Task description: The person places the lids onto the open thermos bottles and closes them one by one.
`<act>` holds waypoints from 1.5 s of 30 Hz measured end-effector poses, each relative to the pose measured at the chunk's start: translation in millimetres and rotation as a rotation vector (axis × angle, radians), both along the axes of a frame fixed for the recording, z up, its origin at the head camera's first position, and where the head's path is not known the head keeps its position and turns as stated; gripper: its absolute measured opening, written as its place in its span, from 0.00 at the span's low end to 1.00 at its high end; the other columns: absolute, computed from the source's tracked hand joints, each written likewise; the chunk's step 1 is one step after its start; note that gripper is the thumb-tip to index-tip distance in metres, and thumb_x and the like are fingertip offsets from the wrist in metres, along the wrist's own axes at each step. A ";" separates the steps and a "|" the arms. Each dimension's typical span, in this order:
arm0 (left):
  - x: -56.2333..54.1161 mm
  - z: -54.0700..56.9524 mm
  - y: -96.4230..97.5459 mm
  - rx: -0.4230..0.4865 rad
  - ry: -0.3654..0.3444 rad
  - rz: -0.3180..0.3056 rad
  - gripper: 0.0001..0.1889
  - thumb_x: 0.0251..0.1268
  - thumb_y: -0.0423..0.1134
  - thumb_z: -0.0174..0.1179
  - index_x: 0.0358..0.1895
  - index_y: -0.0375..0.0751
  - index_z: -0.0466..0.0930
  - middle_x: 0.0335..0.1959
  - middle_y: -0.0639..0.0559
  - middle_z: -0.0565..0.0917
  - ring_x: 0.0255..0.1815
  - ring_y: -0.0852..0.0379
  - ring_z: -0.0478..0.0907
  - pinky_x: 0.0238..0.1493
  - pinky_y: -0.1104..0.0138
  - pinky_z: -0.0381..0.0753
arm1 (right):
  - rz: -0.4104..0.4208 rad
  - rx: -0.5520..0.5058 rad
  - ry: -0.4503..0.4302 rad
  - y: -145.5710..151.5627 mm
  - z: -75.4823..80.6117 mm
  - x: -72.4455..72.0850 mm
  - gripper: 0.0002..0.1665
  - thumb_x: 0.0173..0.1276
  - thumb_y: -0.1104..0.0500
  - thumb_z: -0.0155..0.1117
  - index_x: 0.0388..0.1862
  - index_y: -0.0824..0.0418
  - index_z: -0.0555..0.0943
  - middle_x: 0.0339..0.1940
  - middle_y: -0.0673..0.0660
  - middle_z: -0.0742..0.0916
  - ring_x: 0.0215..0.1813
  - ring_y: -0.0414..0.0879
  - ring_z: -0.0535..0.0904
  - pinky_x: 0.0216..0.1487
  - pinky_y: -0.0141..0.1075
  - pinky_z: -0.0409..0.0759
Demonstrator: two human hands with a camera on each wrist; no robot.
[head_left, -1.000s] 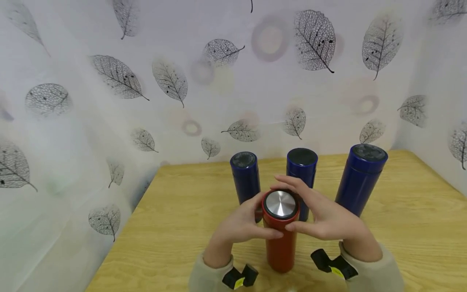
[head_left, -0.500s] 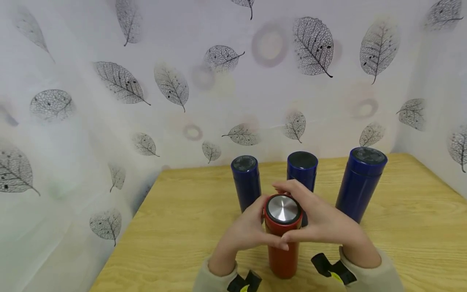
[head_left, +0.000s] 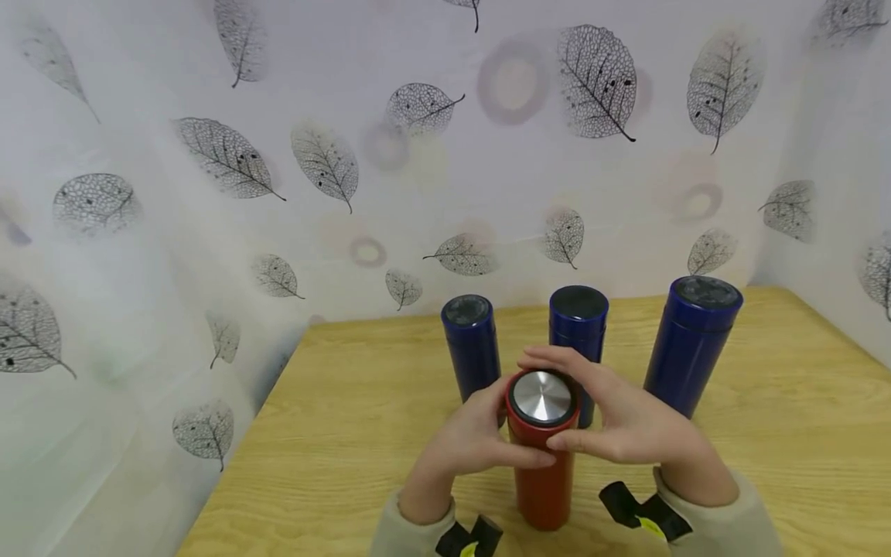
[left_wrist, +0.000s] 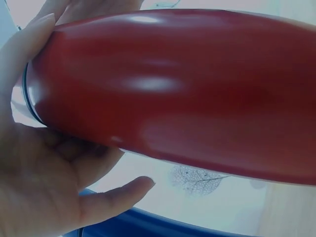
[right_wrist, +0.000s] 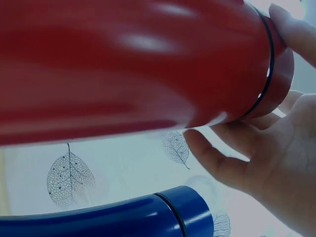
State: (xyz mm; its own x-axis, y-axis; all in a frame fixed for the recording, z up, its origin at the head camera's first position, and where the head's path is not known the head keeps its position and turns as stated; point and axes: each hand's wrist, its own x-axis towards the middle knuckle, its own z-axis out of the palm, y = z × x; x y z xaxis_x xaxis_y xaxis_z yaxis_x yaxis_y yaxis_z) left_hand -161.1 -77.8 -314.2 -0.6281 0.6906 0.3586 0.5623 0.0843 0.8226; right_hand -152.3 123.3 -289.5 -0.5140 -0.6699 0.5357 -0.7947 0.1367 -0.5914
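Note:
A red thermos flask (head_left: 544, 483) with a brushed silver disc on its lid (head_left: 542, 398) stands upright on the wooden table, near the person. From the left, the left hand (head_left: 476, 437) grips its upper part, thumb across the front; in the left wrist view the little finger (left_wrist: 123, 197) sticks out free of the red wall. Opposite it, the right hand (head_left: 629, 422) holds the top, its thumb on the front near the left thumb. The right wrist view shows the right fingers (right_wrist: 232, 136) around the dark seam under the lid. Fingers behind the flask are partly hidden.
Behind the red flask stand three blue thermos flasks, one at the left (head_left: 470, 348), one in the middle (head_left: 579, 325) partly covered by the right hand, and one at the right (head_left: 689, 348). A leaf-patterned sheet (head_left: 431, 178) hangs behind the wooden table (head_left: 348, 433).
Half a second ago the thumb tips met at the front; the right thumb has since shifted back to the right and slightly up. The red flask and blue flasks stay put.

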 end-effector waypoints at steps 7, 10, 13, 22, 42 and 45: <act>6.1 -0.3 6.1 -0.038 -0.050 0.196 0.36 0.36 0.38 0.73 0.53 0.48 0.65 0.48 0.60 0.74 0.49 0.64 0.71 0.50 0.67 0.69 | -0.125 -0.025 0.029 -4.6 0.7 0.7 0.49 0.45 0.57 0.74 0.65 0.59 0.58 0.48 0.52 0.76 0.46 0.43 0.74 0.44 0.33 0.73; 7.8 -0.3 10.0 -0.041 -0.092 0.234 0.36 0.33 0.41 0.75 0.50 0.50 0.64 0.46 0.62 0.74 0.46 0.65 0.71 0.48 0.69 0.70 | -0.197 0.004 0.015 -8.2 -0.2 1.7 0.49 0.44 0.51 0.74 0.64 0.55 0.60 0.48 0.49 0.74 0.45 0.41 0.72 0.41 0.34 0.75; 8.0 -0.6 11.2 -0.036 -0.092 0.212 0.38 0.32 0.40 0.75 0.52 0.49 0.62 0.47 0.61 0.73 0.47 0.65 0.71 0.49 0.69 0.70 | -0.221 0.049 0.016 -10.7 -1.4 1.8 0.47 0.47 0.48 0.71 0.64 0.53 0.59 0.49 0.49 0.70 0.45 0.40 0.70 0.38 0.34 0.75; 2.6 3.0 0.3 -0.036 -0.205 0.038 0.41 0.41 0.28 0.69 0.61 0.45 0.57 0.54 0.55 0.69 0.54 0.63 0.67 0.51 0.68 0.68 | -0.011 0.042 -0.018 0.0 0.2 -2.1 0.45 0.55 0.64 0.65 0.67 0.61 0.52 0.62 0.55 0.66 0.60 0.46 0.65 0.54 0.31 0.67; 7.9 -0.2 10.8 -0.053 -0.105 0.288 0.35 0.33 0.40 0.75 0.50 0.48 0.65 0.45 0.61 0.75 0.46 0.65 0.71 0.47 0.68 0.70 | -0.187 -0.033 0.090 -7.1 4.6 6.2 0.50 0.44 0.66 0.73 0.65 0.60 0.57 0.49 0.54 0.78 0.45 0.43 0.76 0.44 0.32 0.74; 8.9 -1.0 11.8 -0.051 -0.114 0.319 0.35 0.31 0.42 0.75 0.47 0.51 0.65 0.44 0.63 0.75 0.46 0.66 0.71 0.48 0.68 0.70 | -0.269 -0.006 0.095 -11.4 4.8 10.9 0.50 0.42 0.65 0.74 0.65 0.60 0.58 0.49 0.53 0.78 0.44 0.42 0.76 0.42 0.34 0.75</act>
